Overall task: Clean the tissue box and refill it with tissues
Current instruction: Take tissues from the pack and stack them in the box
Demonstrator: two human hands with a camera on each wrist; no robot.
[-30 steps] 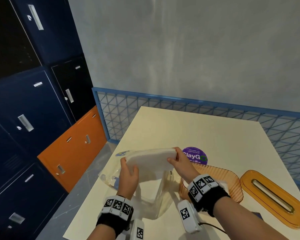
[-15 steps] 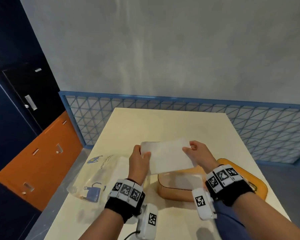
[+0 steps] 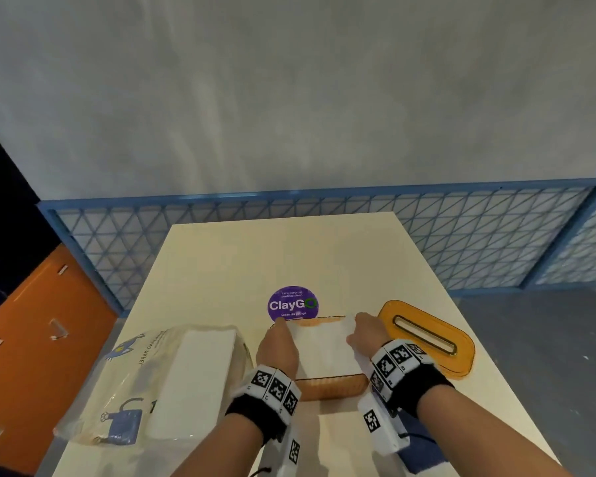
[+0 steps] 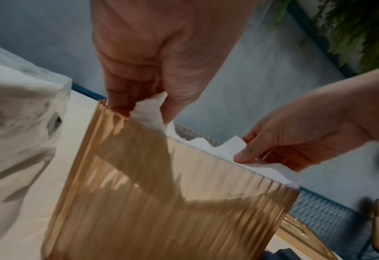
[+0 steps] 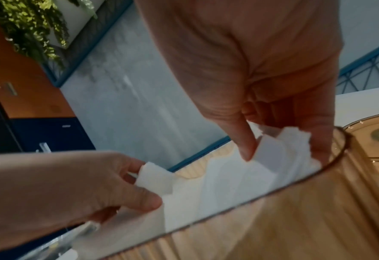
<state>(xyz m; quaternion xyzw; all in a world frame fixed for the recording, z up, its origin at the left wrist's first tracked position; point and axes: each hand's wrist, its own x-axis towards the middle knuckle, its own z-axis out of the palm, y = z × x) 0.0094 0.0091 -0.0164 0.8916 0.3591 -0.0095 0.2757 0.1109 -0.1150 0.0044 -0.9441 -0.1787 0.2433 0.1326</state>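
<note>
A white stack of tissues point(image 3: 324, 349) lies in the open top of the amber ribbed tissue box point(image 3: 331, 390) at the table's near middle. My left hand point(image 3: 278, 346) pinches the stack's left end point(image 4: 149, 109), thumb and fingers curled on it at the box's rim point(image 4: 206, 151). My right hand point(image 3: 365, 333) pinches the right end point(image 5: 273, 154), thumb on top, fingers inside the box wall point(image 5: 317, 211). The box's amber lid point(image 3: 427, 339) with its slot lies flat to the right.
A clear plastic pack point(image 3: 159, 380) with more white tissues lies at the table's left edge. A purple round sticker point(image 3: 292, 304) sits just behind the box. A blue mesh fence point(image 3: 461, 242) runs behind the table; orange and navy lockers point(image 3: 31, 321) stand left.
Both hands carried the tissue stack from the plastic pack on the left over to the amber box and lowered it into the box's open top.
</note>
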